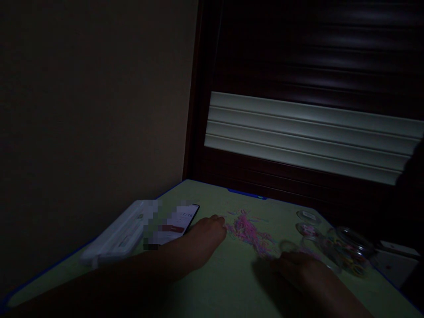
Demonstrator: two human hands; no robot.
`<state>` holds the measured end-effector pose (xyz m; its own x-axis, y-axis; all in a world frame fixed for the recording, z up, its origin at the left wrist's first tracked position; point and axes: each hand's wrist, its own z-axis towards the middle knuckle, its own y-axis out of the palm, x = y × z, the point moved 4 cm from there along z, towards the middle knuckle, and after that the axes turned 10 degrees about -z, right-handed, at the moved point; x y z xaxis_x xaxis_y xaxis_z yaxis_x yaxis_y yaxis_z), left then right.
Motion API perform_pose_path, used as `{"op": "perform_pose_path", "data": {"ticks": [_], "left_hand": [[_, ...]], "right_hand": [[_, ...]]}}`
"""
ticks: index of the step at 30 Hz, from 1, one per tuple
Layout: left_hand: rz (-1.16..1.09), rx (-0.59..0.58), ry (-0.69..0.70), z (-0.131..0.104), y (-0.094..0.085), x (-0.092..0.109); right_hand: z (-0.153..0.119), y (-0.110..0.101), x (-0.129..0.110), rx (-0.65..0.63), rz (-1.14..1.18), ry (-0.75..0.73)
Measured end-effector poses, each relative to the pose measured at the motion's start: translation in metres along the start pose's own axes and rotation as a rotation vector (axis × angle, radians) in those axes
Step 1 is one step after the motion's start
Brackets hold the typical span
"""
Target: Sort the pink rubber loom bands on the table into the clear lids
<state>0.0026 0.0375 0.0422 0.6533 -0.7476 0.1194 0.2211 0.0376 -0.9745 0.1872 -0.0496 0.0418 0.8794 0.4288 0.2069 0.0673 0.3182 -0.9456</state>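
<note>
A loose pile of small pink, purple and blue elastic bands [247, 229] lies on the pale green table [225, 287]. At the pile's left edge rests my left hand [208, 236], its fingers curled down and pressed together; whatever is under the fingertips is hidden. My right hand [301, 269] is to the right and nearer, above the table, with fingers bent in and slightly blurred. What it pinches, if anything, is too dark to make out. Just beyond it a few more bands [308, 251] lie on the table.
On the right stand a clear jar [351, 251] of coloured hair ties, a small round tub [308, 230] with pink pieces and a clear lid [308, 216]. A phone [179, 223] and a long white case [115, 236] lie left. Behind are a wall and a slatted panel [298, 132].
</note>
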Motion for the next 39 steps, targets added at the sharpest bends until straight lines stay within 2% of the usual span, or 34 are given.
{"op": "perform_pose_path", "data": {"ticks": [8,14,21,29,36,39], "left_hand": [[-0.101,0.006,-0.018,-0.001,0.001,-0.006],[-0.087,0.011,-0.051,-0.001,-0.001,-0.007],[0.048,-0.003,0.029,0.002,-0.004,0.003],[0.055,0.017,0.053,0.005,0.002,0.000],[-0.092,0.080,0.063,-0.001,0.004,-0.001],[-0.219,0.104,0.109,-0.002,0.006,0.004]], "right_hand": [[-0.002,-0.003,-0.001,0.092,0.023,-0.002],[-0.001,0.001,0.000,0.039,0.003,-0.016],[-0.001,0.010,0.004,0.026,-0.016,0.008],[-0.001,0.000,-0.001,0.027,0.016,0.028],[0.000,0.005,0.003,0.020,0.002,-0.035],[0.000,0.004,0.004,0.001,-0.036,-0.001]]}}
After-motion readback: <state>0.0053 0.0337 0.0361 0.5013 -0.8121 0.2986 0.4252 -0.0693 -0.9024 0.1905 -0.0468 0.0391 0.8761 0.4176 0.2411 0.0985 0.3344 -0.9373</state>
